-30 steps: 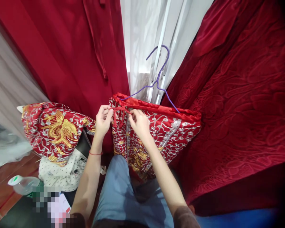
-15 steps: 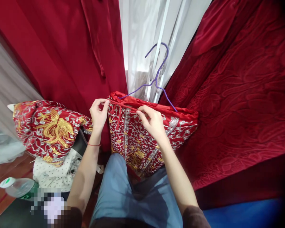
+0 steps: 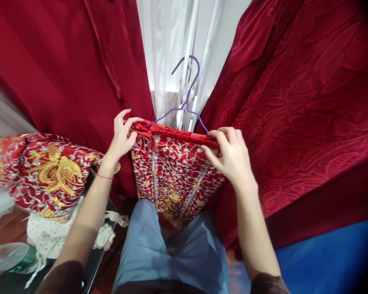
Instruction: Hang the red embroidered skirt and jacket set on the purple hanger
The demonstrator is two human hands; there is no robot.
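A red skirt (image 3: 171, 163) with silver and gold embroidery hangs upright in front of my knees, its red waistband along the top. Both lower ends of a purple wire hanger (image 3: 188, 96) reach into that waistband. My left hand (image 3: 122, 132) pinches the waistband's left corner between thumb and fingers, beside a tied red drawstring (image 3: 154, 142). At the right corner, my right hand (image 3: 231, 155) grips the waistband near the hanger's right end, thumb in front and fingers over the top edge. The cloth inside each grip is partly hidden.
To the left lies another red embroidered garment (image 3: 49, 171) above a white dotted cloth bag (image 3: 46, 232). A plastic bottle (image 3: 14, 257) lies on a dark surface at lower left. Dark red drapes (image 3: 309, 122) hang on both sides. Blue material (image 3: 325, 257) shows at lower right.
My right hand has left the drawstring and moved right to the waistband's right corner. My left hand has shifted from the cord onto the left corner. The view has turned slightly right.
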